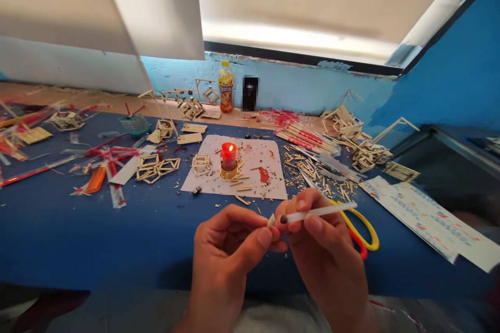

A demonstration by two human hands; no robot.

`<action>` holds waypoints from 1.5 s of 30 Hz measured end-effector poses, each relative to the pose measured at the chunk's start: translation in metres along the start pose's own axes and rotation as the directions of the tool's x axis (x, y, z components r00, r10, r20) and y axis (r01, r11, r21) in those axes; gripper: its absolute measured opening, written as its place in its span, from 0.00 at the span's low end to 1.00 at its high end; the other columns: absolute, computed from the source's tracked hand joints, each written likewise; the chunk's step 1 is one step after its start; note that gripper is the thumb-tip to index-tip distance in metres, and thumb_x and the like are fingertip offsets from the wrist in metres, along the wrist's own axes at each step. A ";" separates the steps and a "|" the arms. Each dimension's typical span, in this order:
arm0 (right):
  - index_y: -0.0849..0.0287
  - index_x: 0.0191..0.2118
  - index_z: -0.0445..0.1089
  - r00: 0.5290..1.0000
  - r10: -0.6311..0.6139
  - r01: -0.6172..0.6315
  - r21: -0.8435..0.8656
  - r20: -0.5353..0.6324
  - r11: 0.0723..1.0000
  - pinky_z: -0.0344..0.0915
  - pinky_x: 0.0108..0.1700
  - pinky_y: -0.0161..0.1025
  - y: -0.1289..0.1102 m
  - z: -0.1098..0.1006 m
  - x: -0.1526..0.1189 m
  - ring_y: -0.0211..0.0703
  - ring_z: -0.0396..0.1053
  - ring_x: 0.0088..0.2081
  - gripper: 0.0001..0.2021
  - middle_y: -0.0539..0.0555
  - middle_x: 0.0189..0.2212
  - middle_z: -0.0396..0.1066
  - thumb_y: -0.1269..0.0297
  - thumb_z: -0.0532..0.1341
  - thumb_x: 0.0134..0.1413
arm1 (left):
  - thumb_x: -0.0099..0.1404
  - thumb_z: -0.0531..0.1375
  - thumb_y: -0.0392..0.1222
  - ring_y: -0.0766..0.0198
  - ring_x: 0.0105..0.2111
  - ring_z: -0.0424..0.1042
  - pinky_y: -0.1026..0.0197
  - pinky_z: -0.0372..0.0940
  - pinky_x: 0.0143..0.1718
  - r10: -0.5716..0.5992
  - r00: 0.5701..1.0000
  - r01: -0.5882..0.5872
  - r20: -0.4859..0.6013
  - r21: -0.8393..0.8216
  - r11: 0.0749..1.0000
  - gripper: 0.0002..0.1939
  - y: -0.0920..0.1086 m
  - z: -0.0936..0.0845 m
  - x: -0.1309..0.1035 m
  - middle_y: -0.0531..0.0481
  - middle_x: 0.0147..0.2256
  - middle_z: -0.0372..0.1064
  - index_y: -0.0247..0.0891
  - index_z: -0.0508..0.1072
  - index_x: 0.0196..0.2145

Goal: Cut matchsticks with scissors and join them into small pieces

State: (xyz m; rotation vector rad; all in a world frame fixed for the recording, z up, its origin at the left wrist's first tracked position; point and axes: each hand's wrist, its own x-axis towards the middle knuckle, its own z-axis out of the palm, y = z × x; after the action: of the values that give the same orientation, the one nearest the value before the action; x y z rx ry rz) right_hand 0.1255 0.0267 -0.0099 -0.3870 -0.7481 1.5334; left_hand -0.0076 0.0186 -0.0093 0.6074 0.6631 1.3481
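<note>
My left hand point(230, 250) pinches a small pale wooden piece point(271, 220) between thumb and fingers. Close beside it, my right hand point(322, 244) holds a translucent white stick point(324, 211) whose dark, blackened end points left toward the wooden piece. Both hands are near each other above the blue table's front part. Behind them a lit red candle point(229, 157) stands in a gold holder on a white sheet point(258, 148), with short wooden sticks point(244, 188) and a red wax patch point(264, 175) around it.
Scissors point(369, 229) with yellow and red handles lie partly behind my right hand. Cut stick pieces point(312, 169), wooden frames point(157, 167), an orange cutter point(96, 180) and printed sheets point(429, 216) lie on the blue table point(97, 239). A drink bottle point(225, 88) stands at the back.
</note>
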 end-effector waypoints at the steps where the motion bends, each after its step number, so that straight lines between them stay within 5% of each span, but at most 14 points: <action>1: 0.53 0.40 0.79 1.000 0.014 -0.014 0.009 -0.002 1.000 0.78 0.39 0.32 0.001 -0.001 0.000 0.37 0.78 0.36 0.01 0.48 0.32 0.81 0.67 0.68 0.63 | 0.59 0.77 0.36 0.67 0.26 0.83 0.72 0.78 0.34 -0.007 1.000 0.007 0.007 0.007 1.000 0.04 0.000 0.000 0.000 0.54 0.26 0.85 0.42 0.86 0.30; 13: 0.52 0.37 0.78 0.997 0.034 -0.040 -0.084 -0.075 0.996 0.76 0.30 0.30 0.002 -0.004 0.001 0.39 0.75 0.30 0.02 0.49 0.28 0.78 0.63 0.70 0.59 | 0.56 0.77 0.37 0.65 0.24 0.81 0.69 0.77 0.31 -0.012 1.000 0.013 -0.024 0.057 0.998 0.05 0.000 -0.002 0.002 0.53 0.25 0.83 0.42 0.86 0.28; 29: 0.53 0.38 0.79 0.999 -0.012 0.008 -0.098 -0.039 0.995 0.77 0.35 0.30 0.000 -0.001 0.000 0.36 0.78 0.32 0.04 0.48 0.31 0.81 0.70 0.68 0.62 | 0.61 0.75 0.36 0.66 0.28 0.84 0.71 0.77 0.35 -0.035 0.999 0.033 0.034 0.052 0.998 0.04 -0.002 -0.008 -0.001 0.55 0.28 0.86 0.44 0.86 0.31; 45: 0.50 0.41 0.78 0.998 -0.067 0.058 -0.319 -0.018 0.946 0.80 0.35 0.38 -0.004 -0.006 -0.006 0.41 0.80 0.33 0.05 0.49 0.31 0.80 0.69 0.67 0.66 | 0.62 0.74 0.34 0.67 0.29 0.84 0.72 0.77 0.36 -0.057 0.997 0.055 0.054 0.032 0.998 0.05 0.000 -0.013 0.000 0.55 0.29 0.86 0.44 0.87 0.31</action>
State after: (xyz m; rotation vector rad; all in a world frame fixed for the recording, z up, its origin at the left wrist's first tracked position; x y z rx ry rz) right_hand 0.1328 0.0218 -0.0131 -0.6184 -0.9805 1.3451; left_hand -0.0169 0.0192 -0.0180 0.6438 0.6522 1.2671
